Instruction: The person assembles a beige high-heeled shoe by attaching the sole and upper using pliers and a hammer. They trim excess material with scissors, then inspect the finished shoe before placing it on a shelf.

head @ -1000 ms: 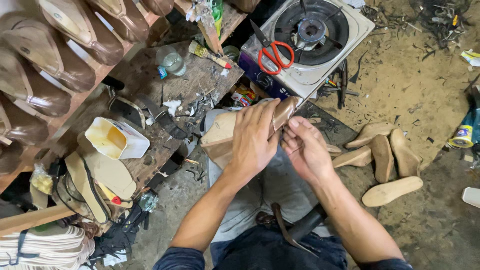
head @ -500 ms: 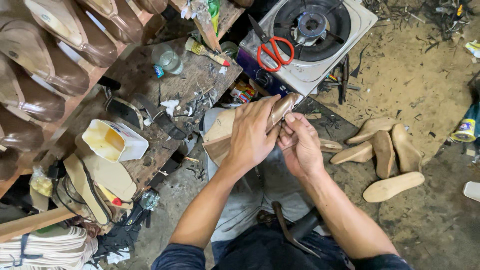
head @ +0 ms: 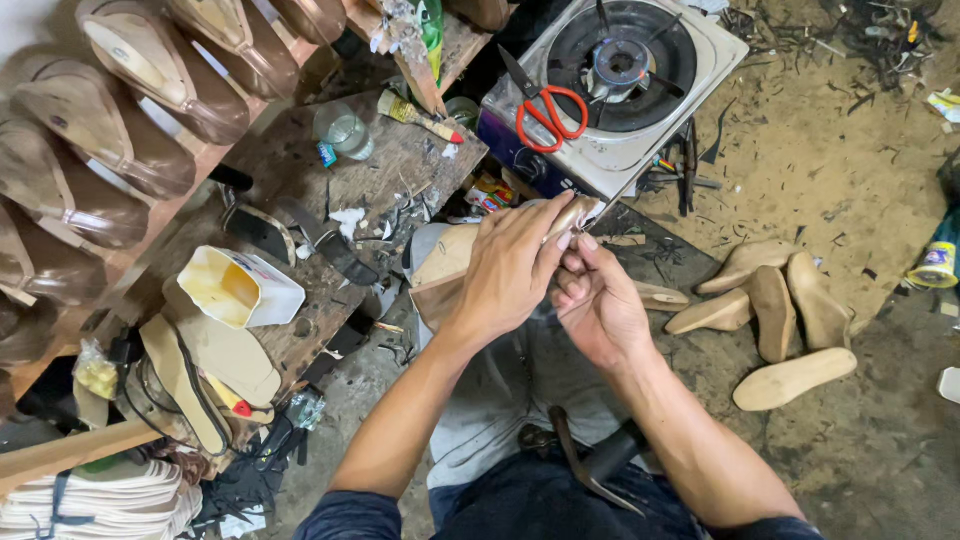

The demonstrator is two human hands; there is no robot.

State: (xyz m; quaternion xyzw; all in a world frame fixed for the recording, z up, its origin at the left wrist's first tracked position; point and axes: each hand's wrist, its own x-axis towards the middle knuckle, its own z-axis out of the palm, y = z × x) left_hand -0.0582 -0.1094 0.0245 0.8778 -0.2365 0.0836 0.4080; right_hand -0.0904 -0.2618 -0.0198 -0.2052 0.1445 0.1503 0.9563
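We hold a shoe (head: 450,270) over our lap, just in front of the gas stove (head: 640,110). Our left hand (head: 510,275) wraps over its top, fingers clamped around it and covering most of it. Our right hand (head: 600,300) is curled tight against the shoe's near end, pinching at it; we cannot tell what sits between those fingers. Red-handled scissors (head: 545,110) lie on the stove beside the burner. To our left the cluttered wooden bench (head: 400,170) carries a small brush (head: 420,115), a clear jar (head: 345,130) and an open yellow-stained tub (head: 235,290), with soles (head: 200,370) stacked just below it. Finished shoes (head: 120,130) line the rack beyond. On the dirt floor to our right, wooden shoe forms (head: 770,310) lie in a loose cluster, well apart from our hands.
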